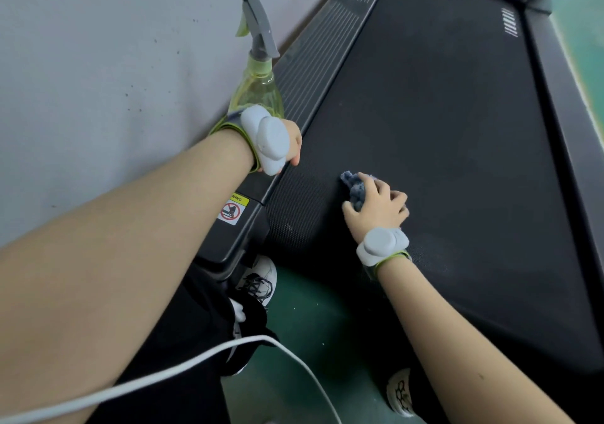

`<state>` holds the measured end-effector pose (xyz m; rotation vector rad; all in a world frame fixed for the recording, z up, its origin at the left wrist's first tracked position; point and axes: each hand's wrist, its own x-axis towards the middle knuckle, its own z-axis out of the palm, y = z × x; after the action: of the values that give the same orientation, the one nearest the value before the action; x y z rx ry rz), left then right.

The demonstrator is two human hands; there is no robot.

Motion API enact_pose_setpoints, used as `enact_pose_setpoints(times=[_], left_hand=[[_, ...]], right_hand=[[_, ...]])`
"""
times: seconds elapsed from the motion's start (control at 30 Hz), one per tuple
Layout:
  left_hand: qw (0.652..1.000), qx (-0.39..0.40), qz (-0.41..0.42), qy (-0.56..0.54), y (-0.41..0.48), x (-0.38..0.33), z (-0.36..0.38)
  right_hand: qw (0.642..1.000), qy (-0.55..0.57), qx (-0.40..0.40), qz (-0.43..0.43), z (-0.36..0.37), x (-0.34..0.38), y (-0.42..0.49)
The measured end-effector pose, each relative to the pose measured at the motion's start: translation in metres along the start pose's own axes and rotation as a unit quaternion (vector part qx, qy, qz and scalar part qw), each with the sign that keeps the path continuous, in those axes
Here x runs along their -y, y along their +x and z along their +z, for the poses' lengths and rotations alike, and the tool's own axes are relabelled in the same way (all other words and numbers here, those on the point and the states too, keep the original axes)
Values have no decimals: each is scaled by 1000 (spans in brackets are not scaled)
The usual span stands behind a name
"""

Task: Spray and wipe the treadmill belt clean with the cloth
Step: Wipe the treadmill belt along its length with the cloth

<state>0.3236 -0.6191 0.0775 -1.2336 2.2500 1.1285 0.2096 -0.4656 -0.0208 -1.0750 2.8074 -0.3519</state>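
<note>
The right hand (379, 208) grips the bunched cloth (354, 188) on the belt (441, 129) — press firmly, overlap strokes; the left hand (292, 139) sits by the spray bottle (258, 93) — grip hidden.

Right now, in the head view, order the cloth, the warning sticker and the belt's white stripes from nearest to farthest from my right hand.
1. cloth, gripped in the right hand.
2. warning sticker, to its left, past the belt edge.
3. white stripes, far up the belt, right side.

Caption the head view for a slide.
Right hand grips blue cloth on treadmill belt; spray bottle beside left hand.
</note>
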Motion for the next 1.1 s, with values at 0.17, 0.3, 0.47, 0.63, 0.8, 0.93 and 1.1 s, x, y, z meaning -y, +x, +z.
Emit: enact_pose_setpoints(times=[0.17, 0.3, 0.47, 0.63, 0.8, 0.93, 1.1], left_hand=[[999, -40, 31, -13, -1, 5, 8], [1000, 5, 7, -1, -11, -4, -4], [1000, 7, -2, 1, -15, -5, -2], [1000, 7, -11, -25, -9, -1, 1], [1000, -13, 26, 10, -7, 1, 2], [999, -25, 40, 27, -10, -4, 2], [999, -38, 38, 8, -14, -7, 3]], right_hand=[[995, 6, 53, 81, -8, 5, 18], [994, 36, 97, -48, -5, 34, -13], [961, -5, 138, -238, 10, 65, -70], [903, -52, 231, -360, -10, 38, -60], [905, 365, 167, -141, -22, 36, -26], [898, 419, 132, -27, -28, 49, 22], [997, 61, 35, 15, -6, 63, 31]])
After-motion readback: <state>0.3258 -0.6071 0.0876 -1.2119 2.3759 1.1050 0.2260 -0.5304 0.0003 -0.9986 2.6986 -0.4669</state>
